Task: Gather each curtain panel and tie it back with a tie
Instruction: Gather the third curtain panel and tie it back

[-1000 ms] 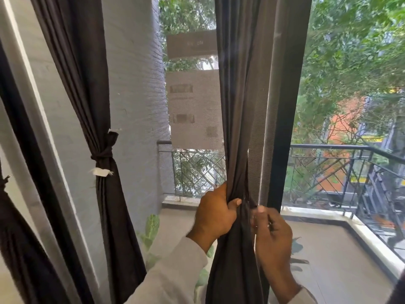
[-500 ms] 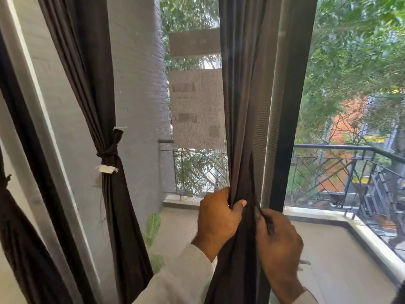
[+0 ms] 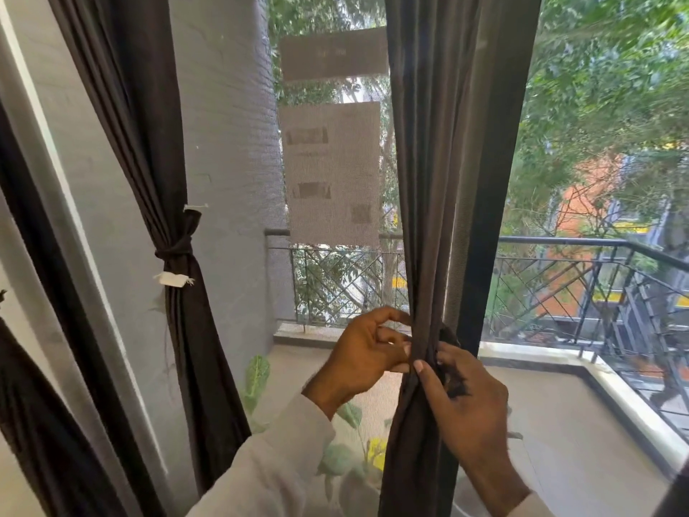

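**Q:** What's the room looking like from your end?

**A:** I'm looking through a mesh-screened window onto a balcony [image 3: 559,423] with a black metal railing [image 3: 581,245], lots of green trees behind it and an orange building off to the right. A grey brick wall [image 3: 227,151] runs down the left side of the balcony, and two paper notices [image 3: 332,173] are stuck on the screen. A leafy plant [image 3: 257,378] sits low down outside.

**Q:** And the curtains?

**A:** The left curtain panel [image 3: 149,143] is already bunched up and cinched with a dark tie [image 3: 175,250], white tags poking out just above and below the knot. The middle curtain panel [image 3: 428,181] hangs right in front of me against the dark window frame [image 3: 488,181], gathered into a narrow column at hand height.

**Q:** What are the hands doing?

**A:** The right hand [image 3: 466,401] is wrapped around the gathered fabric, thumb pressed across the front, with a dark strip of tie showing at its fingers. The left hand [image 3: 365,352] is at the left edge of the same bunch, fingers curled and fingertips touching the cloth. Honestly I can't tell whether it's actually pinching anything. Both sleeves are light grey.
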Motion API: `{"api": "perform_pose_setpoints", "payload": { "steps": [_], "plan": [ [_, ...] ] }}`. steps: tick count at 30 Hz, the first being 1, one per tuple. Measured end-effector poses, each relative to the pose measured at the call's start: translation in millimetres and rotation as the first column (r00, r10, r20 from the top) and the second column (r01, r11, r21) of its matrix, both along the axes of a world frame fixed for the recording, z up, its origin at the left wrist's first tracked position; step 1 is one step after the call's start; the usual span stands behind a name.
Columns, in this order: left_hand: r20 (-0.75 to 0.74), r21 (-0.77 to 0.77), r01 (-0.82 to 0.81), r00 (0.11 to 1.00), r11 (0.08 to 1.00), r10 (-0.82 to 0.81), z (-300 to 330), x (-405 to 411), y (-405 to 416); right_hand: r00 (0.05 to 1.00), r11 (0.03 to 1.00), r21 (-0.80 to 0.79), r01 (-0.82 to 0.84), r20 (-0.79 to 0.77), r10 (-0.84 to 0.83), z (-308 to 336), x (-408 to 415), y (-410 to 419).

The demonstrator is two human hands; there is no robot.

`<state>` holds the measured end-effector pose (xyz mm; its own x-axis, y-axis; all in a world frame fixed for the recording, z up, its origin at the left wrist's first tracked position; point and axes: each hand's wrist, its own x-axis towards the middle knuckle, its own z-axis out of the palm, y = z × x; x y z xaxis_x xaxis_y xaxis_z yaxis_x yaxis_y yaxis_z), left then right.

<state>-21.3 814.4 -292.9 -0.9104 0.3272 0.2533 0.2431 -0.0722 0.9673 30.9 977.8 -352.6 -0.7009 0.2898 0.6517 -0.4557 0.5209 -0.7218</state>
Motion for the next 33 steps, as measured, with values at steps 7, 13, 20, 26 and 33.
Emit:
{"api": "perform_pose_setpoints", "payload": {
  "steps": [7, 13, 20, 26, 33],
  "plan": [
    [-0.449, -0.417, -0.111, 0.888, 0.902, -0.098, 20, -30, -9, 0.999, 0.998, 0.036, -0.050, -0.013, 0.051, 10, 6, 1],
    [-0.337, -0.521, -0.004, 0.920, 0.853, -0.202, 23, -38, -9, 1.000, 0.999, 0.047, -0.018, -0.005, 0.018, 9, 2, 10],
    [-0.612, -0.424, -0.534, 0.764, 0.731, 0.203, 3, -4, 13, 0.986, 0.986, -0.048, 0.162, -0.022, -0.163, 14, 7, 3],
    [-0.556, -0.542, -0.342, 0.831, 0.767, -0.023, 0, 15, -1, 0.975, 0.989, 0.098, 0.109, -0.205, -0.087, 9, 6, 7],
    [-0.280, -0.551, 0.051, 0.929, 0.833, -0.242, 13, 31, -38, 0.935, 0.942, 0.048, -0.334, -0.113, 0.337, 7, 9, 32]
  ]
}}
